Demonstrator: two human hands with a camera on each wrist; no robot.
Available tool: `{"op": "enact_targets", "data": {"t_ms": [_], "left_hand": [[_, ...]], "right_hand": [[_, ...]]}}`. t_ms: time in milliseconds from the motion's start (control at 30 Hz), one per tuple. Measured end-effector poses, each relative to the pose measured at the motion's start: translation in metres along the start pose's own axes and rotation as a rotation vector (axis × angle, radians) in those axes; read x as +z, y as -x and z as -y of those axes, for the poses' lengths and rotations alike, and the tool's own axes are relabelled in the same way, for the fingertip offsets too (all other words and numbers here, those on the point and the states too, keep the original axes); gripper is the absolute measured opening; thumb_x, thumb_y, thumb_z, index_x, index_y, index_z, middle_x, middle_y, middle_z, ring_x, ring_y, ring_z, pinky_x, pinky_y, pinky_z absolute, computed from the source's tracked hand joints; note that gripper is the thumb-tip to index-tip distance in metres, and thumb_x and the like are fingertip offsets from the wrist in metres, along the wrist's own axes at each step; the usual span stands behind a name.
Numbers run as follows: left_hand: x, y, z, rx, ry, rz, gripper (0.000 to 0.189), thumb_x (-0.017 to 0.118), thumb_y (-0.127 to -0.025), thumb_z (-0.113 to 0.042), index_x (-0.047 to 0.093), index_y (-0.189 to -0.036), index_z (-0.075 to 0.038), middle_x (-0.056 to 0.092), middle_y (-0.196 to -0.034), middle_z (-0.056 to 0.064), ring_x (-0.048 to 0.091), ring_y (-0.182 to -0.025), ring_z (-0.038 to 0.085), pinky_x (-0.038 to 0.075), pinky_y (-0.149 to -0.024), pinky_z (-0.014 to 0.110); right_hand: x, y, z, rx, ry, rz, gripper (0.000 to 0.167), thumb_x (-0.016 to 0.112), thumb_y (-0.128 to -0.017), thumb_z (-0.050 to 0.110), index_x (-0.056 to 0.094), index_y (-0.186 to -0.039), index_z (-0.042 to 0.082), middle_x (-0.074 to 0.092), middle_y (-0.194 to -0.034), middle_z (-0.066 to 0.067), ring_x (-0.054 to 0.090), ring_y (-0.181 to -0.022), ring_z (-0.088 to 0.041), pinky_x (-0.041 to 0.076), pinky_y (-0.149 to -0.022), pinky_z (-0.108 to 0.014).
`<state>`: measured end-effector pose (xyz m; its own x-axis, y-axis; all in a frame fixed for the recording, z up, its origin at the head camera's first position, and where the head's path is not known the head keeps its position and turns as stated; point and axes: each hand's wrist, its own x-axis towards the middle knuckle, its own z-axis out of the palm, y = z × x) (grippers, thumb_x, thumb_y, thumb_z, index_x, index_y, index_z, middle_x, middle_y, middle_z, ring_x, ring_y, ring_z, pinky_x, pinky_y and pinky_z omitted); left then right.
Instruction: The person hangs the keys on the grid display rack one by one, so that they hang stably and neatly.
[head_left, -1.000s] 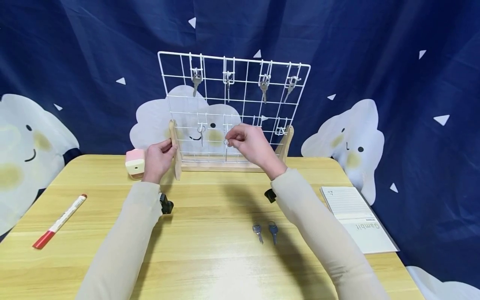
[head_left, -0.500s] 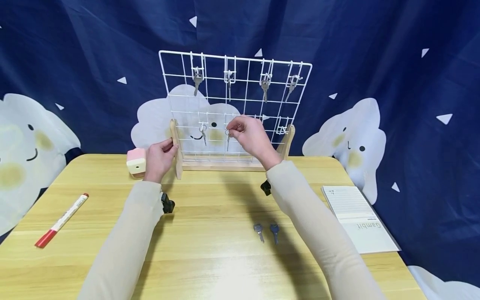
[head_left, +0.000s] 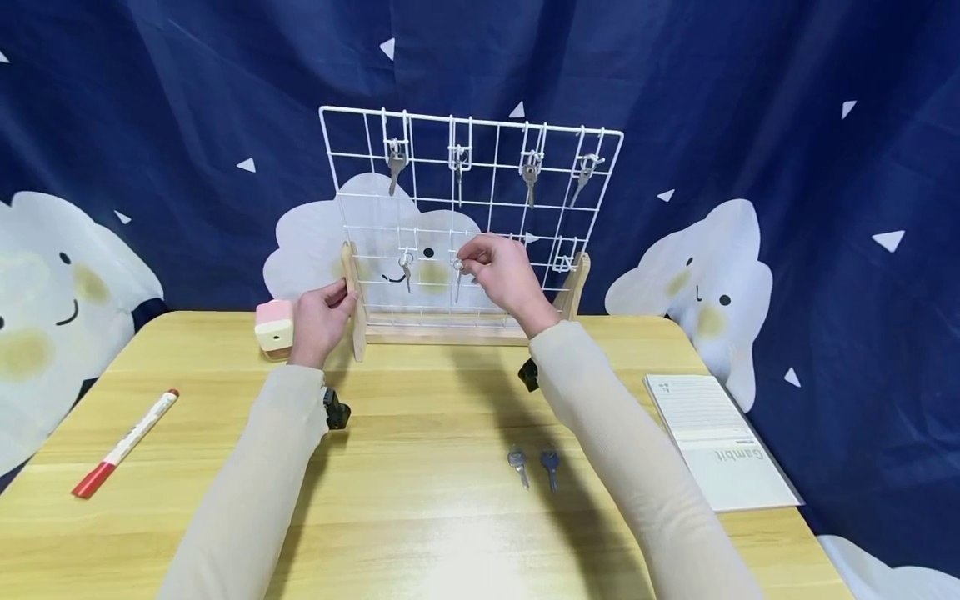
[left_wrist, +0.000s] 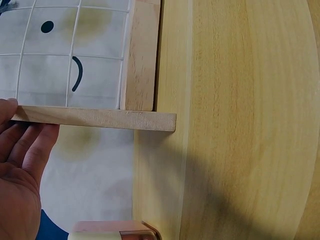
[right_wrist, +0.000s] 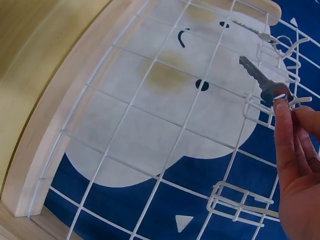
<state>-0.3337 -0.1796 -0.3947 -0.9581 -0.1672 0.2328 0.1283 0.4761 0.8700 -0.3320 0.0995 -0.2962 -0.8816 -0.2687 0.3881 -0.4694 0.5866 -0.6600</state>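
My left hand (head_left: 321, 323) grips the wooden side post (left_wrist: 100, 118) of a stand that carries a white wire grid (head_left: 480, 122); thumb and fingers lie on opposite faces of the post. With thumb and fingertips my right hand (head_left: 506, 275) pinches the small ring of a silver key (right_wrist: 265, 85). The key hangs at a lower hook (right_wrist: 303, 100) of the grid, its ring right at the hook's tip and partly covered by the fingers. Left of it, another key (head_left: 407, 275) hangs on its own hook. Two keys, one silver key (head_left: 518, 468) and one darker key (head_left: 551, 471), lie on the table.
Several keys hang along the grid's upper row, such as a key (head_left: 396, 171) at the left. A bare hook (head_left: 563, 262) is at lower right. Around the table (head_left: 420, 525) are a pink-and-cream box (head_left: 274, 327), a red marker (head_left: 127, 444) and a notepad (head_left: 720, 442).
My right hand has risen slightly with the key, bringing its ring up to the lower hook. The left hand stays on the post.
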Motion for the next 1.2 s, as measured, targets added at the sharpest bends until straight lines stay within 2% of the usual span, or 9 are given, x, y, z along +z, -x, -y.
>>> {"op": "enact_targets", "data": {"t_ms": [167, 267, 600, 700, 833, 1000, 1200], "left_hand": [[-0.001, 0.000, 0.001, -0.009, 0.009, 0.003, 0.042, 0.060, -0.099, -0.014, 0.052, -0.137, 0.005, 0.057, -0.130, 0.023, 0.056, -0.121, 0.030, 0.050, -0.098, 0.036], [0.000, 0.000, 0.001, -0.015, 0.002, 0.000, 0.043, 0.060, -0.099, -0.015, 0.052, -0.137, 0.004, 0.057, -0.131, 0.022, 0.056, -0.121, 0.029, 0.049, -0.099, 0.035], [0.001, -0.001, -0.001, -0.013, -0.001, -0.013, 0.042, 0.061, -0.098, -0.012, 0.054, -0.135, 0.007, 0.059, -0.128, 0.024, 0.057, -0.120, 0.031, 0.050, -0.099, 0.036], [0.002, -0.002, -0.002, -0.017, 0.006, -0.013, 0.042, 0.062, -0.097, -0.010, 0.054, -0.134, 0.008, 0.060, -0.127, 0.025, 0.058, -0.118, 0.032, 0.050, -0.098, 0.036], [0.003, -0.002, -0.001, -0.019, 0.025, -0.014, 0.042, 0.063, -0.096, -0.009, 0.054, -0.134, 0.008, 0.060, -0.127, 0.026, 0.059, -0.118, 0.032, 0.051, -0.098, 0.034], [0.004, -0.002, 0.000, -0.011, 0.023, -0.035, 0.042, 0.064, -0.096, -0.008, 0.055, -0.134, 0.008, 0.060, -0.127, 0.025, 0.059, -0.117, 0.032, 0.051, -0.097, 0.034], [0.005, 0.000, -0.002, 0.001, 0.022, -0.033, 0.042, 0.062, -0.096, -0.006, 0.053, -0.134, 0.010, 0.058, -0.128, 0.027, 0.058, -0.119, 0.033, 0.050, -0.099, 0.035]], "right_hand": [[-0.001, 0.005, 0.002, -0.041, 0.157, -0.029, 0.014, 0.065, -0.093, 0.003, 0.074, -0.103, 0.006, 0.068, -0.101, 0.001, 0.067, -0.090, -0.014, 0.054, -0.079, -0.025], [-0.004, 0.010, 0.005, -0.083, 0.218, -0.042, 0.015, 0.063, -0.094, 0.004, 0.073, -0.105, 0.006, 0.067, -0.100, 0.000, 0.066, -0.090, -0.015, 0.053, -0.083, -0.027], [-0.012, 0.050, 0.001, -0.186, 0.210, 0.047, 0.014, 0.060, -0.096, 0.007, 0.071, -0.105, 0.006, 0.066, -0.098, 0.000, 0.062, -0.089, -0.013, 0.055, -0.076, -0.023], [-0.014, 0.064, -0.005, -0.212, 0.215, 0.073, 0.013, 0.062, -0.095, 0.006, 0.072, -0.103, 0.006, 0.066, -0.096, 0.000, 0.062, -0.087, -0.013, 0.057, -0.074, -0.026], [-0.018, 0.082, -0.011, -0.208, 0.211, 0.133, 0.012, 0.063, -0.094, 0.005, 0.072, -0.101, 0.006, 0.066, -0.094, 0.000, 0.063, -0.085, -0.013, 0.058, -0.073, -0.031], [-0.020, 0.103, -0.021, -0.199, 0.219, 0.231, 0.010, 0.064, -0.093, 0.005, 0.072, -0.099, 0.007, 0.067, -0.093, 0.002, 0.063, -0.086, -0.012, 0.058, -0.074, -0.029], [-0.021, 0.132, -0.037, -0.111, 0.152, 0.381, 0.013, 0.067, -0.092, 0.005, 0.072, -0.104, 0.006, 0.070, -0.102, -0.002, 0.066, -0.094, -0.019, 0.058, -0.083, -0.039]]}}
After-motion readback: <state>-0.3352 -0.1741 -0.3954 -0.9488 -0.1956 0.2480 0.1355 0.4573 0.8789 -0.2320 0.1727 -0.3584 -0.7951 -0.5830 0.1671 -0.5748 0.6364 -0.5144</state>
